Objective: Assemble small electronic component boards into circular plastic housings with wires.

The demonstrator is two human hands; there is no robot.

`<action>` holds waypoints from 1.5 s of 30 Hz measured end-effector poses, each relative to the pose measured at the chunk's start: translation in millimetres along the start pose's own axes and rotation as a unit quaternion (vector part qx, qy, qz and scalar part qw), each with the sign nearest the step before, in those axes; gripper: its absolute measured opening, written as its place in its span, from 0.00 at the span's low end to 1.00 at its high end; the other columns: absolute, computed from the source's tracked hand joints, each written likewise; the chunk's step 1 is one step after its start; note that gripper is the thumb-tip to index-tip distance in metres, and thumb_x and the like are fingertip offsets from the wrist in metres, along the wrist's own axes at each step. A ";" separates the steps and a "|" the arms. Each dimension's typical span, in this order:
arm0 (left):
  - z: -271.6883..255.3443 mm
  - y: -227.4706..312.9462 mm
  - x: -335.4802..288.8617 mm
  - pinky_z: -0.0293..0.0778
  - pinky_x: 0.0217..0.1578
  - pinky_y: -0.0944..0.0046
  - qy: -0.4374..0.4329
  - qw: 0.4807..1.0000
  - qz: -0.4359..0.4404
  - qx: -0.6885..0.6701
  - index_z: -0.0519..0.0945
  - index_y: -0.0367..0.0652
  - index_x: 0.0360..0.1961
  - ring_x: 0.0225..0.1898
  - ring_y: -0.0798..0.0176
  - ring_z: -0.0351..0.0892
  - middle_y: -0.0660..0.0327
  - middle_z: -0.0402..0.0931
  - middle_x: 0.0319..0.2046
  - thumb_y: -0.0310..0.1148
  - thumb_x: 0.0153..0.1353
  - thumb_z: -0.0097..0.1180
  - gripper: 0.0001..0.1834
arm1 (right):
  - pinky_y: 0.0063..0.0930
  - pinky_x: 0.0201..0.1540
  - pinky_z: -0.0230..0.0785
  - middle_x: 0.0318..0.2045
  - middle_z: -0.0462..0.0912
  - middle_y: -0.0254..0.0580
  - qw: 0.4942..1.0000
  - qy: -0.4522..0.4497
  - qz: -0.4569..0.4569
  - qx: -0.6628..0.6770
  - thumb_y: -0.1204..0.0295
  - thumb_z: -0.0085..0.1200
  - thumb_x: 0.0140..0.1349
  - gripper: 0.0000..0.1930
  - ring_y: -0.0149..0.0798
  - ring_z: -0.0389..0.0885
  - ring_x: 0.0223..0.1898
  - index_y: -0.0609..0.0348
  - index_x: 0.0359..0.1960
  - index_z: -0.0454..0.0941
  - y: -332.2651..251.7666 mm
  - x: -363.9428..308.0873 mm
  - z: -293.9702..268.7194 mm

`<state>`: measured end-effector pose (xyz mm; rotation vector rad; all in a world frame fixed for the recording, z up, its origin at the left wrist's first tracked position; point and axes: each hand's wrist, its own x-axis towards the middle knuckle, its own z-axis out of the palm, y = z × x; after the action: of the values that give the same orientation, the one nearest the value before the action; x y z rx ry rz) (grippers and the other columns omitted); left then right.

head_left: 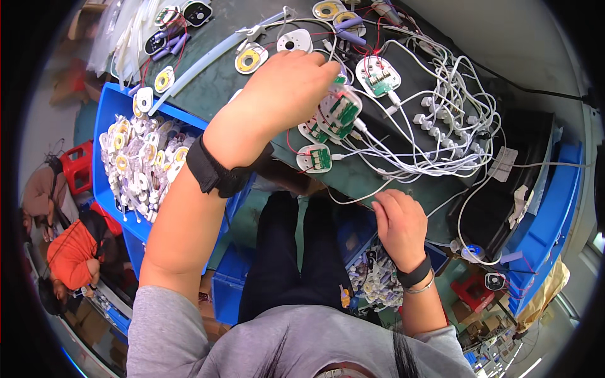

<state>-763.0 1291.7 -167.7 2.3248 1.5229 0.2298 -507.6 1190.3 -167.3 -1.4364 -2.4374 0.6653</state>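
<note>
My left hand [287, 91] reaches across the green-black table with its fingers bent downward. The fingertips are hidden, so what they grip cannot be made out. Just beside them a white-cased green circuit board [342, 110] looks smeared by motion, with white cables plugged in. Close by are a white-cased board with red wires [378, 75], its red light lit, and a smaller board [314, 158] at the table's near edge. My right hand [401, 228] hovers at the near edge, loosely bent and holding nothing visible, close to a white cable [353, 201].
A blue bin [104, 157] full of small white and yellow parts stands left. A tangle of white cables [441, 126] covers the table's right side. White discs with yellow rings [251, 58] and a pale tube [208, 58] lie farther back. Another person in orange [70, 255] sits at left.
</note>
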 end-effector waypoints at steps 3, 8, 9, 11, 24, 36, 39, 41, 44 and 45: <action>10.6 2.3 -14.7 0.69 0.37 0.57 0.110 0.994 0.020 0.015 0.72 0.39 0.37 0.39 0.49 0.72 0.53 0.73 0.34 0.26 0.47 0.55 0.14 | 0.31 0.30 0.65 0.25 0.75 0.38 0.999 0.012 0.036 -0.034 0.76 0.54 0.48 0.06 0.40 0.73 0.26 0.58 0.30 0.74 10.8 -11.7 5.6; 35.6 41.5 -79.9 0.70 0.35 0.62 0.190 0.956 -0.079 -0.211 0.74 0.36 0.37 0.35 0.52 0.75 0.53 0.74 0.32 0.24 0.47 0.56 0.13 | 0.30 0.27 0.66 0.25 0.75 0.39 0.992 0.099 0.070 -0.038 0.79 0.54 0.47 0.07 0.41 0.73 0.25 0.59 0.30 0.75 21.1 -17.7 6.1; 41.2 48.2 -90.0 0.71 0.32 0.63 0.172 0.948 -0.096 -0.250 0.74 0.36 0.35 0.32 0.54 0.76 0.54 0.75 0.30 0.23 0.48 0.55 0.11 | 0.30 0.27 0.65 0.25 0.75 0.39 0.991 0.110 0.047 -0.064 0.79 0.54 0.45 0.08 0.41 0.73 0.25 0.58 0.30 0.75 20.8 -14.0 6.6; 55.0 55.2 -112.0 0.71 0.32 0.64 0.122 0.942 -0.109 -0.294 0.74 0.36 0.34 0.31 0.55 0.76 0.54 0.75 0.29 0.23 0.49 0.55 0.10 | 0.29 0.25 0.63 0.25 0.74 0.37 0.989 0.100 -0.040 -0.098 0.80 0.55 0.42 0.11 0.39 0.71 0.24 0.57 0.31 0.76 23.4 -6.1 3.9; 67.6 77.9 -137.4 0.71 0.31 0.62 0.130 0.920 -0.138 -0.342 0.75 0.38 0.32 0.30 0.54 0.75 0.55 0.75 0.28 0.27 0.49 0.55 0.08 | 0.28 0.31 0.52 0.19 0.63 0.30 0.923 0.083 -0.067 -0.371 0.69 0.52 0.45 0.07 0.33 0.62 0.25 0.48 0.29 0.77 26.2 11.6 5.1; 18.6 21.0 -169.5 0.72 0.35 0.65 0.217 0.890 -0.242 -0.319 0.77 0.37 0.32 0.33 0.57 0.77 0.54 0.77 0.30 0.28 0.51 0.54 0.07 | 0.31 0.36 0.59 0.27 0.68 0.43 0.999 0.005 -0.022 -0.037 0.81 0.54 0.40 0.08 0.44 0.66 0.32 0.62 0.25 0.74 8.0 8.9 -34.1; -13.7 -43.1 -170.3 0.70 0.36 0.70 0.315 0.828 -0.334 -0.321 0.77 0.36 0.32 0.32 0.68 0.75 0.59 0.77 0.29 0.29 0.53 0.54 0.07 | 0.23 0.36 0.62 0.33 0.73 0.41 0.984 0.007 0.039 0.175 0.79 0.52 0.50 0.04 0.33 0.69 0.32 0.64 0.28 0.73 23.5 6.1 -43.5; -44.6 -90.1 -172.2 0.68 0.30 0.73 0.433 0.765 -0.354 -0.318 0.76 0.34 0.33 0.27 0.74 0.72 0.63 0.76 0.26 0.30 0.56 0.52 0.09 | 0.20 0.33 0.63 0.32 0.75 0.39 0.916 -0.043 0.191 0.351 0.75 0.50 0.55 0.05 0.28 0.70 0.28 0.65 0.30 0.72 25.2 6.7 -44.1; -55.5 -167.6 -153.0 0.69 0.32 0.71 0.429 0.764 -0.400 -0.268 0.76 0.35 0.34 0.28 0.72 0.74 0.62 0.76 0.27 0.34 0.55 0.52 0.12 | 0.16 0.29 0.62 0.27 0.76 0.35 0.913 -0.027 0.189 0.360 0.74 0.49 0.57 0.06 0.25 0.70 0.26 0.65 0.31 0.73 16.6 11.5 -30.8; -57.2 -181.3 -138.5 0.69 0.31 0.71 0.349 0.838 -0.387 -0.161 0.77 0.35 0.35 0.28 0.71 0.74 0.63 0.76 0.26 0.34 0.53 0.53 0.13 | 0.15 0.28 0.60 0.25 0.76 0.35 0.922 -0.023 0.189 0.337 0.75 0.49 0.57 0.05 0.24 0.69 0.25 0.66 0.31 0.73 16.6 11.9 -28.3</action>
<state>-992.9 1242.4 -175.2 1.2351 2.3800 1.0881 -488.8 1215.1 -151.3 -1.5712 -1.6704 1.4537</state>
